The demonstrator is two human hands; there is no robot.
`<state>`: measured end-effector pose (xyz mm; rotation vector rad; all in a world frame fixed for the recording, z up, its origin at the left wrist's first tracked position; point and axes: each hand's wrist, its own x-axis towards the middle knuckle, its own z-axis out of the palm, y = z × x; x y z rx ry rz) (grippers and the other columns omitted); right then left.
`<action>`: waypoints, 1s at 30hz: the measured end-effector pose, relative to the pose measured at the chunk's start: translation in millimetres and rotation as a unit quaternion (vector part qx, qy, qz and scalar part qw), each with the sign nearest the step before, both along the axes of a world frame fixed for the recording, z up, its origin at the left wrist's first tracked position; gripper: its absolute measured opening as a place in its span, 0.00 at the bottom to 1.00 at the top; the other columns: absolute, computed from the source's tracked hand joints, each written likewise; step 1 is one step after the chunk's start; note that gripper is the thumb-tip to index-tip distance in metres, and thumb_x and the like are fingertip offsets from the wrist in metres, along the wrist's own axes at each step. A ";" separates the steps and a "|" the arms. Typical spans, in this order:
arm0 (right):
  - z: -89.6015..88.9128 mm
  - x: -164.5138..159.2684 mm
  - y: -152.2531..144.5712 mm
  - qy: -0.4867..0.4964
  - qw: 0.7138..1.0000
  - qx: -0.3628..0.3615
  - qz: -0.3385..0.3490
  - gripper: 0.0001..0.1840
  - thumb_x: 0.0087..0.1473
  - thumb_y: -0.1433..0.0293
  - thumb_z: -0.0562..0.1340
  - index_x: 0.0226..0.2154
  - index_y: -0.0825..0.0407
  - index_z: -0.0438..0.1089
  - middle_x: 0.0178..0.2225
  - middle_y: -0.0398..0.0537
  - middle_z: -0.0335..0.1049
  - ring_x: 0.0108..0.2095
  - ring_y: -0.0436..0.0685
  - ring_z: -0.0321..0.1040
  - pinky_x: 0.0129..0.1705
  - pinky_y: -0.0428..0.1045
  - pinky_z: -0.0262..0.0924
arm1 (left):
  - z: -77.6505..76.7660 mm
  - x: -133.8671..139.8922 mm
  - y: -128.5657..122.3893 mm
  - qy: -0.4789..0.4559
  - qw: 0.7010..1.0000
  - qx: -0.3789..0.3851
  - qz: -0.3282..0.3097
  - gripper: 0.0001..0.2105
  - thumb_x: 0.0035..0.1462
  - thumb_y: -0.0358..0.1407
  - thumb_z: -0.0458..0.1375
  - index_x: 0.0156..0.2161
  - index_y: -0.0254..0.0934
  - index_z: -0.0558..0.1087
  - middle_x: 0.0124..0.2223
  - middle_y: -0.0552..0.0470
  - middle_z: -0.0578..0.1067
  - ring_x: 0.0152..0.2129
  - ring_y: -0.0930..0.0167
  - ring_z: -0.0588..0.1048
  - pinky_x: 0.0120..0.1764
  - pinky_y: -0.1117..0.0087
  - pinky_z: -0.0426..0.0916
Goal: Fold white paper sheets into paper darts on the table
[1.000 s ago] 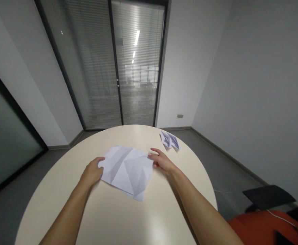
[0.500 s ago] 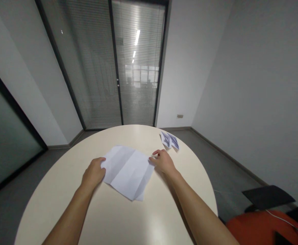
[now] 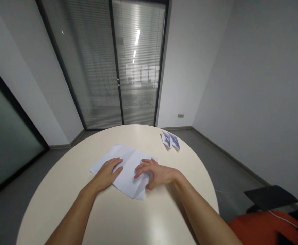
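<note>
A creased sheet of white paper [image 3: 128, 173] lies on the round table, its fold lines running diagonally. My left hand [image 3: 108, 174] rests flat on the left part of the sheet, fingers stretched out and thumb spread. Over the right part of the paper is my right hand [image 3: 151, 173], its fingers apart and slightly curled. I cannot tell whether its fingertips touch the sheet. Neither hand grips anything. Parts of the paper's left and right sides are hidden under the hands.
Folded paper pieces [image 3: 170, 140] stand near the far right edge of the cream table [image 3: 118, 221]. An orange chair [image 3: 251, 226] with a dark armrest [image 3: 270, 197] is at the lower right. Beyond the table is a glass partition with blinds [image 3: 95, 68].
Both hands have moved inward from the paper's side edges onto its surface. My left hand has let go of the left edge, and that side now lies spread out flatter.
</note>
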<state>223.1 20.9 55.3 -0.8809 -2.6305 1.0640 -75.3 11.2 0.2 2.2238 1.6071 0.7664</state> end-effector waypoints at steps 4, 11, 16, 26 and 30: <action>-5.0 -3.7 1.5 -0.002 1.000 -0.002 0.003 0.25 0.44 0.71 0.73 0.46 0.36 0.79 0.57 0.41 0.72 0.70 0.68 0.46 0.69 0.67 0.26 | -1.1 -2.3 0.4 0.020 1.000 0.000 0.002 0.27 0.63 0.52 0.51 0.57 0.36 0.75 0.64 0.41 0.72 0.62 0.56 0.69 0.65 0.49 0.60; -2.7 -11.5 -1.6 0.010 1.000 -0.009 0.012 0.09 0.50 0.71 0.69 0.36 0.43 0.82 0.47 0.42 0.79 0.56 0.60 0.67 0.66 0.59 0.38 | -6.7 -4.3 2.1 0.040 0.999 0.014 -0.007 0.26 0.62 0.50 0.54 0.57 0.37 0.75 0.64 0.40 0.70 0.62 0.55 0.68 0.65 0.49 0.59; -4.1 -9.5 -2.0 0.024 0.999 -0.033 -0.005 0.11 0.45 0.58 0.75 0.31 0.45 0.82 0.39 0.40 0.81 0.45 0.58 0.73 0.62 0.54 0.48 | -9.7 -5.2 2.3 0.047 0.999 0.017 -0.005 0.24 0.61 0.48 0.56 0.57 0.38 0.75 0.65 0.41 0.70 0.62 0.55 0.67 0.65 0.48 0.59; -11.4 11.1 25.1 0.135 0.928 0.203 -0.281 0.11 0.59 0.62 0.64 0.40 0.47 0.81 0.47 0.53 0.75 0.52 0.62 0.68 0.59 0.59 0.57 | -2.0 -3.0 -0.7 0.042 0.997 0.065 0.001 0.22 0.63 0.47 0.55 0.56 0.39 0.75 0.64 0.41 0.71 0.62 0.55 0.68 0.65 0.44 0.57; -40.1 35.7 49.1 0.049 0.803 0.284 -0.522 0.22 0.59 0.65 0.61 0.55 0.49 0.75 0.65 0.60 0.59 0.64 0.74 0.53 0.62 0.68 0.53 | 2.2 1.6 -4.5 0.027 0.996 0.079 -0.038 0.21 0.64 0.45 0.55 0.59 0.40 0.73 0.66 0.42 0.69 0.63 0.56 0.66 0.66 0.45 0.58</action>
